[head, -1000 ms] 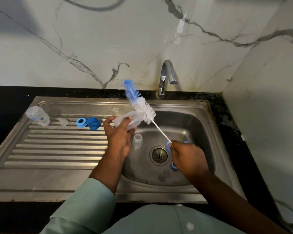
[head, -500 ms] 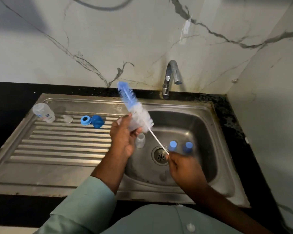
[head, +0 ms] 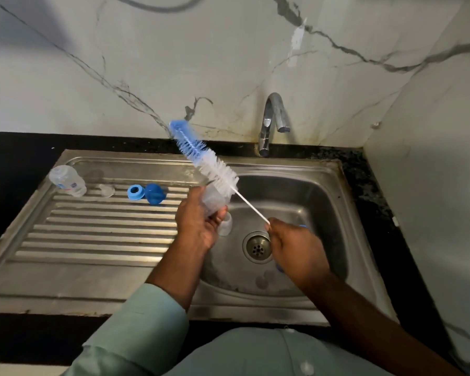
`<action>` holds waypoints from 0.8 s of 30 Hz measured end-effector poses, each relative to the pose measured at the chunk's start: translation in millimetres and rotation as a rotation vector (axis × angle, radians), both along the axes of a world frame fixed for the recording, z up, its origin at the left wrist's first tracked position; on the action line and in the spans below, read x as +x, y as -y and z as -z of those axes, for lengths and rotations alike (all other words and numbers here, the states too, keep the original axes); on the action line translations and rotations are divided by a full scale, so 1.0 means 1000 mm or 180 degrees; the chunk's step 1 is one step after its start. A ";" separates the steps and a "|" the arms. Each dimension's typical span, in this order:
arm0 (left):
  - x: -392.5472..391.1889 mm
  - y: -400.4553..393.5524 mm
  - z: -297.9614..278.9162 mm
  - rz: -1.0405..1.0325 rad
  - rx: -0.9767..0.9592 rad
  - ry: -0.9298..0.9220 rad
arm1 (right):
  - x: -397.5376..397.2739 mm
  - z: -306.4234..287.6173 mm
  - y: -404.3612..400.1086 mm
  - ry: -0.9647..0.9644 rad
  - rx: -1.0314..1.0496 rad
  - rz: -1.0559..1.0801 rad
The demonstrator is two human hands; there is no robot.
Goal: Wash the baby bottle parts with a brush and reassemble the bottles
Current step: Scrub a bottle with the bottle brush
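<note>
My left hand point(head: 198, 223) grips a clear baby bottle point(head: 215, 200) over the left edge of the sink basin point(head: 315, 196). My right hand point(head: 296, 248) pinches the thin white stem of a bottle brush point(head: 209, 164). Its white and blue bristles stick up and left, outside the bottle, just above its mouth. A clear nipple point(head: 225, 223) stands in the basin below my left hand. Blue parts point(head: 303, 227) are mostly hidden behind my right hand.
On the ribbed drainboard point(head: 98, 229) lie a second clear bottle point(head: 67, 180), a clear nipple point(head: 107, 190), a blue ring point(head: 135, 192) and a blue cap point(head: 154, 194). The tap point(head: 273, 120) stands behind the basin, with no water running. The drain point(head: 257, 247) sits mid-basin.
The brush has swung to a steeper tilt, its bristles lifted higher and further out of the bottle. My right hand has moved over the blue parts in the basin and hides them.
</note>
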State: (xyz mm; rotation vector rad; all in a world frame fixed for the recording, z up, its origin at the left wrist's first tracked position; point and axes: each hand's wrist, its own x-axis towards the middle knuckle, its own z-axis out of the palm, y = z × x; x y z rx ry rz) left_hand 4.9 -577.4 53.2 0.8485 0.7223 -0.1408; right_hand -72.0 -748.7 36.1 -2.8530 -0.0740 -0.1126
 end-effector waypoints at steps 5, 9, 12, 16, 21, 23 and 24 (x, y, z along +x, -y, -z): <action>0.002 -0.012 0.007 0.0114 -0.0036 0.0048 | -0.036 0.018 0.019 0.0328 -0.0113 -0.0142; -0.007 0.004 0.008 0.0476 0.0043 -0.0033 | -0.005 0.015 0.006 0.0141 -0.0062 -0.0028; 0.004 -0.014 0.007 0.0197 -0.0204 -0.0109 | -0.017 0.013 0.020 0.0334 -0.0441 -0.0092; -0.004 -0.005 0.010 0.0724 -0.0075 -0.0201 | -0.028 0.016 0.025 0.0453 -0.0396 -0.0188; -0.003 -0.001 0.008 0.0835 -0.0051 -0.0310 | -0.006 0.010 0.019 0.0424 -0.0398 -0.0103; -0.001 -0.011 0.004 0.0733 -0.0093 -0.0188 | -0.026 0.020 0.038 0.0627 -0.0436 -0.0236; -0.003 -0.012 0.005 0.0817 -0.0035 -0.0149 | -0.035 0.026 0.047 0.0799 -0.0402 -0.0275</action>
